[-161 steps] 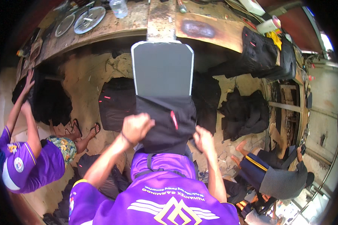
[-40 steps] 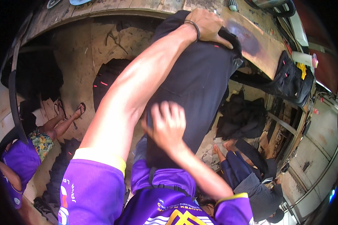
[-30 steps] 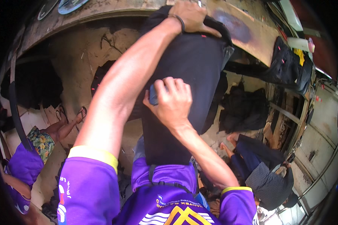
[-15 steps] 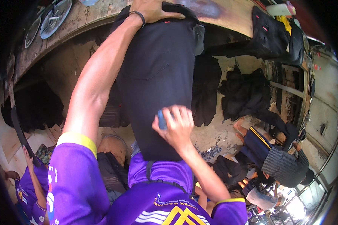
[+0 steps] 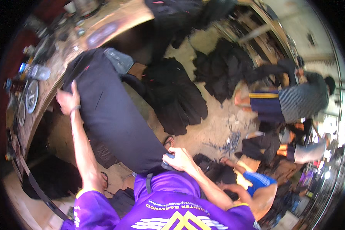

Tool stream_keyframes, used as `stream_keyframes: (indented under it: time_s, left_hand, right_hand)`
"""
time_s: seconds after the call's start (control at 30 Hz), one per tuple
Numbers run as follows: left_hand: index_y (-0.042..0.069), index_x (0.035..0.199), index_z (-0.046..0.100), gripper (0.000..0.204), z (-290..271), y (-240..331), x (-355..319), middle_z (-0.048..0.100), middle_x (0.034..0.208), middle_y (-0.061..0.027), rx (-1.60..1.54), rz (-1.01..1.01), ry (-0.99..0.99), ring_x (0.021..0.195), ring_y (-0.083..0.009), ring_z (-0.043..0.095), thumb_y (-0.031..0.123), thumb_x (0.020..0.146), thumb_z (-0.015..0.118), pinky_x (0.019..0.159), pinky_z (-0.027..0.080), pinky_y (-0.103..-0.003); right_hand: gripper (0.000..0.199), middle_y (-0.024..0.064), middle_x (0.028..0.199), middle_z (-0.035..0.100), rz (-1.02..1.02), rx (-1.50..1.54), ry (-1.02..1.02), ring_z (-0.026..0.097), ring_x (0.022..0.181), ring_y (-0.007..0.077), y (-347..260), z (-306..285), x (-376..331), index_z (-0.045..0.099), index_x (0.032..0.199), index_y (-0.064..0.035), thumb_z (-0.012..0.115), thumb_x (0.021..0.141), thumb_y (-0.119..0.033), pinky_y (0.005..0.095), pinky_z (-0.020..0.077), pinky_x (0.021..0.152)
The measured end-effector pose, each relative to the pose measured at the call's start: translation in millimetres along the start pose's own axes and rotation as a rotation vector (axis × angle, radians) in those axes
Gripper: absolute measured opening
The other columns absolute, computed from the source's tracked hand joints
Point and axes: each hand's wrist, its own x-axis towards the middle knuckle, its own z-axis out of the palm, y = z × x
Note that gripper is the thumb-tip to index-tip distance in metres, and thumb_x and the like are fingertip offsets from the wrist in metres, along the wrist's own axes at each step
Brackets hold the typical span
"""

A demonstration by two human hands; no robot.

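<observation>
You're stretching the black cloth over the board, from the bench edge down to your waist. Left hand is pressing flat, fingers spread, near its top. Right hand is pinching the bottom hem. Cover looks mostly on; bottom edge seems still unseated.

Worn workbench — black garment, bottle
</observation>
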Motion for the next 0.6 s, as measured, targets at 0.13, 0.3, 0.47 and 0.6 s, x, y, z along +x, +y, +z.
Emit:
stream_keyframes:
  time_s: [0.13,0.3,0.47,0.6]
  left_hand:
    - [-0.025,0.135,0.058,0.096,-0.3,-52.9,-112.9,0.065,0.136,-0.0409,-0.645,-0.215,-0.255,0.126,-0.0394,0.068,0.067,0.108,0.051,0.111,0.049,-0.044]
    - [-0.028,0.115,0.063,0.090,-93.9,-52.5,-299.2,0.073,0.108,-0.0392,-0.466,-0.365,-0.400,0.092,-0.0379,0.070,0.061,0.112,0.047,0.092,0.055,-0.049]
    - [-0.018,0.137,0.062,0.065,-142.5,-100.9,-348.6,0.069,0.138,-0.0310,-0.525,-0.068,-0.310,0.126,-0.0371,0.070,0.042,0.116,0.050,0.107,0.052,-0.044]
    - [-0.008,0.133,0.069,0.068,-122.1,-149.6,-194.2,0.073,0.126,-0.0325,0.059,-0.174,-0.371,0.121,-0.0459,0.069,0.054,0.112,0.051,0.104,0.053,-0.050]
  right_hand:
    - [0.055,0.0280,0.098,0.078,0.089,-0.161,0.042,0.077,0.095,0.0459,75.6,-5.7,-48.7,0.080,0.104,-0.0025,0.068,0.087,-0.054,0.0534,0.0598,0.088]
    - [0.072,0.0311,0.134,0.067,-0.025,-0.293,0.212,0.077,0.096,0.0488,119.1,-11.5,-55.3,0.068,0.140,-0.0103,0.072,0.084,-0.054,0.0563,0.0618,0.091]
    - [0.090,0.0251,0.177,0.021,-0.504,-0.262,0.302,0.077,0.098,0.0452,30.2,5.5,-21.1,0.045,0.166,-0.0268,0.080,0.085,-0.047,0.0505,0.0633,0.090]
    - [0.091,0.0335,0.177,0.005,-0.722,-0.401,0.102,0.078,0.088,0.0485,-55.8,24.9,-0.2,0.047,0.164,-0.0246,0.082,0.083,-0.045,0.0533,0.0661,0.078]
